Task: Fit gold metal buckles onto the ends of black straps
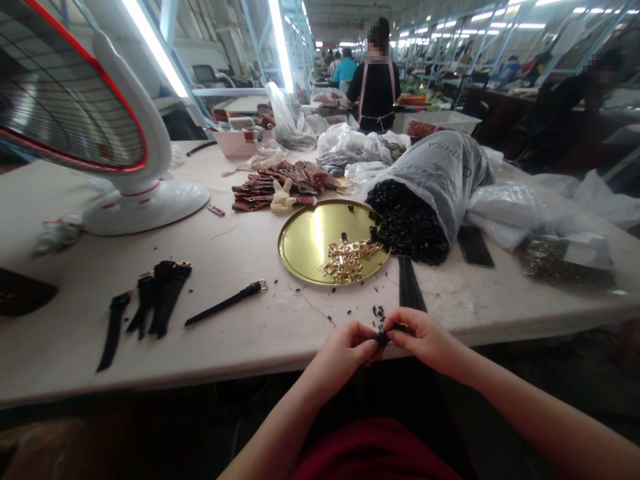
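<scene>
At the table's front edge, my left hand [351, 345] and my right hand [423, 337] meet, fingers pinched on a black strap [382, 339]. Much of the strap is hidden by the fingers, and its end detail is too small to make out. Small black scraps [379, 312] lie just beyond my fingertips. Behind my right hand lie flat black strips [411, 285]. A round gold tray [303, 250] holds a heap of gold buckles [349, 259] and a few black loops. A finished-looking black strap with a gold buckle [225, 304] lies to the left.
More buckled black straps [165, 297] lie at left, near a white fan [145, 207]. A plastic bag [443, 173] spills black loops [410, 223] beside a phone [475, 247]. Brown leather pieces [285, 183] sit behind the tray. A person [377, 90] stands farther back.
</scene>
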